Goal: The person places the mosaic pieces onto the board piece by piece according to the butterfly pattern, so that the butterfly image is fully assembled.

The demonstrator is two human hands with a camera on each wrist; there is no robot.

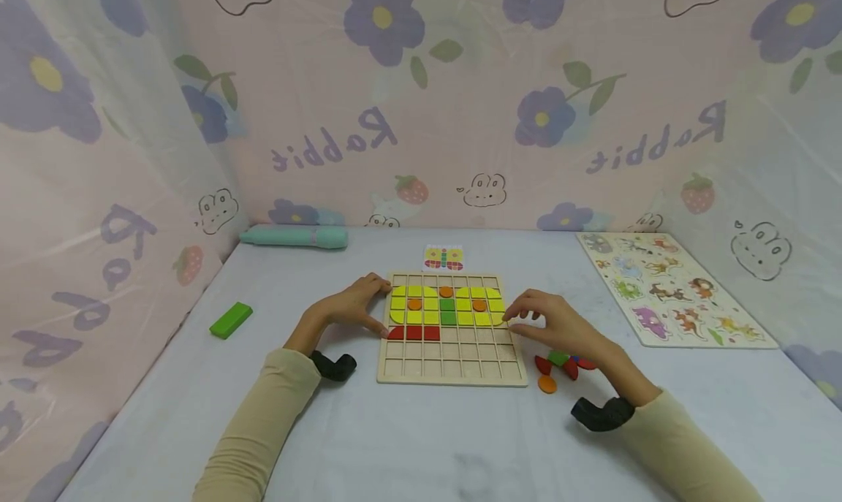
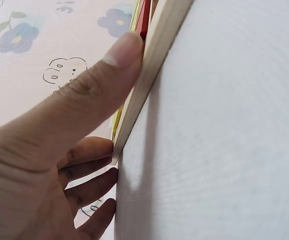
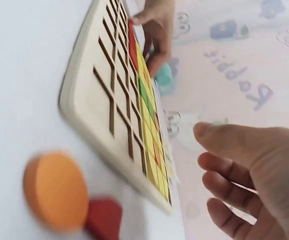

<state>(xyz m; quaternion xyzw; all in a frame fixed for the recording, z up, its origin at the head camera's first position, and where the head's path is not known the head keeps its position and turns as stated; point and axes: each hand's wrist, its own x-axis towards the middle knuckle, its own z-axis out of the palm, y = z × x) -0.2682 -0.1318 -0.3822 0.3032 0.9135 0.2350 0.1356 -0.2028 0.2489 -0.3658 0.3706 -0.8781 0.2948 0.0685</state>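
A wooden grid board (image 1: pixel 468 374) lies in the middle of the table. Yellow tiles (image 1: pixel 430 317), green squares (image 1: pixel 447 311) and orange discs (image 1: pixel 479 306) fill much of its upper part, with a red row (image 1: pixel 414 332) below on the left. Along the left edge, my left hand (image 1: pixel 351 303) rests with its thumb beside the red row; in the left wrist view the thumb (image 2: pixel 92 82) touches the board's side and the fingers reach its far corner. Fingers loosely bent and holding nothing, my right hand (image 1: pixel 552 319) hovers at the right edge.
Loose red pieces (image 1: pixel 571 370), a green piece (image 1: pixel 558 358) and an orange disc (image 1: pixel 547 384) lie right of the board. A pattern card (image 1: pixel 444 257) sits behind it. An animal puzzle board (image 1: pixel 677 290) is at right; a green block (image 1: pixel 232 320) and teal tube (image 1: pixel 296 237) are at left.
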